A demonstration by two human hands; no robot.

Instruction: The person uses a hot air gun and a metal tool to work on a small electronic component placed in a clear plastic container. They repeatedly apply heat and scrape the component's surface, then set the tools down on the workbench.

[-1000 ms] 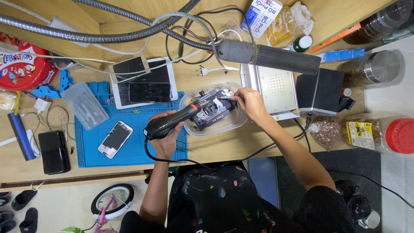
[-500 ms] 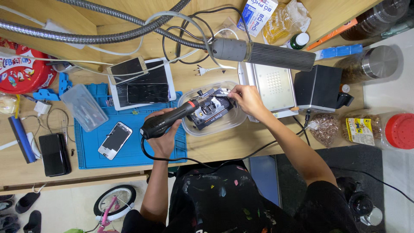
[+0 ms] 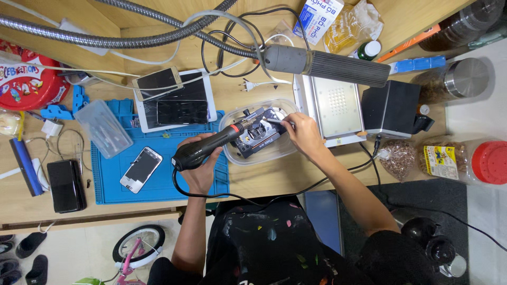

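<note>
Hot-air tool (image 3: 208,147) in left hand (image 3: 199,168) grip; right hand (image 3: 302,132) pinching tweezers (image 3: 275,121).

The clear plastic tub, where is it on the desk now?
In the head view, the clear plastic tub sits mid-desk, right of the blue mat, beside the metal plate.

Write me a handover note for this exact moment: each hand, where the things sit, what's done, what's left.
Left hand: gripping the black corded hand tool, tip aimed at the clamped device.
Right hand: fingers pinch a thin pale tool over that device.
The device sits in a clear plastic tray on the wooden bench, right of the blue mat.
Done: device clamped, both tools on it.
Left: the work on the device; progress cannot be judged.
</note>
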